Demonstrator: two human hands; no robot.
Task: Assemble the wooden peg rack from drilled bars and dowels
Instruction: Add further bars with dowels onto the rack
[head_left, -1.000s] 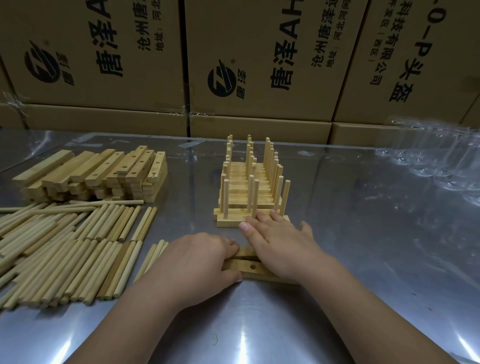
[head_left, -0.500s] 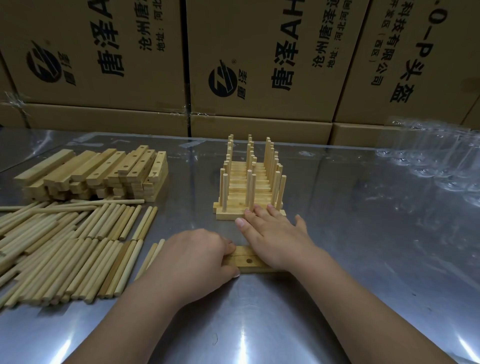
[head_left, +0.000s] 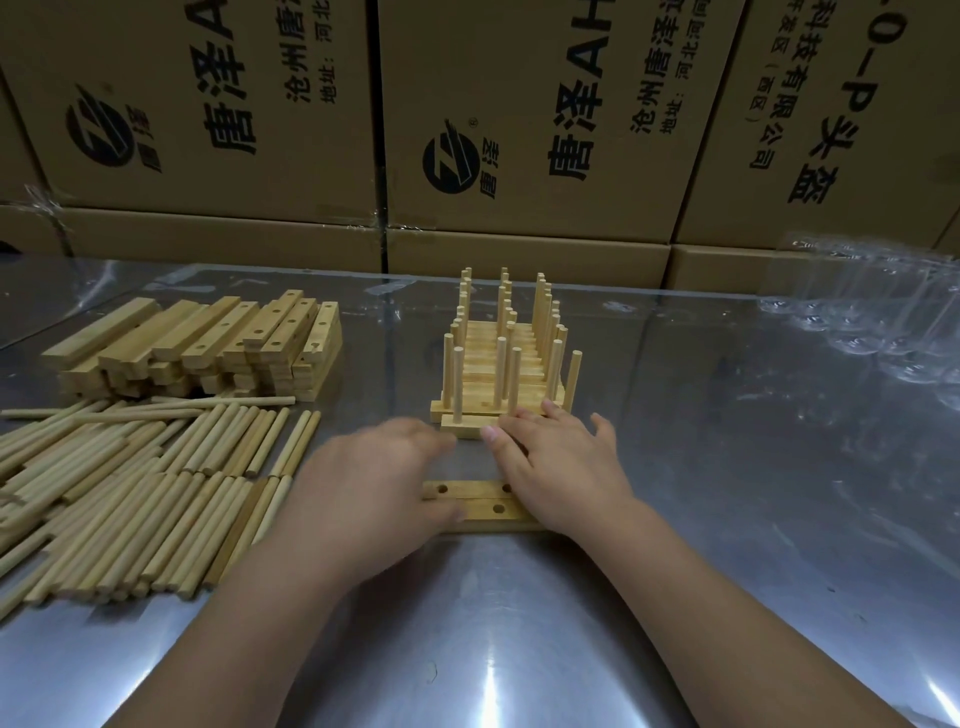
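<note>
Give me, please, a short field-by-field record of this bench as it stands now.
Work piece: two pale drilled wooden bars lying flat, side by side on the shiny metal table
Left hand: over the bars' left end; blurred, grip unclear
Right hand: flat over their right end, fingers straight, fingertips by the nearest rack's base
Finished work: row of wooden peg racks with upright dowels, behind the hands
Stock: stack of drilled bars and loose round wooden dowels, left
Background: printed brown cardboard boxes
</note>
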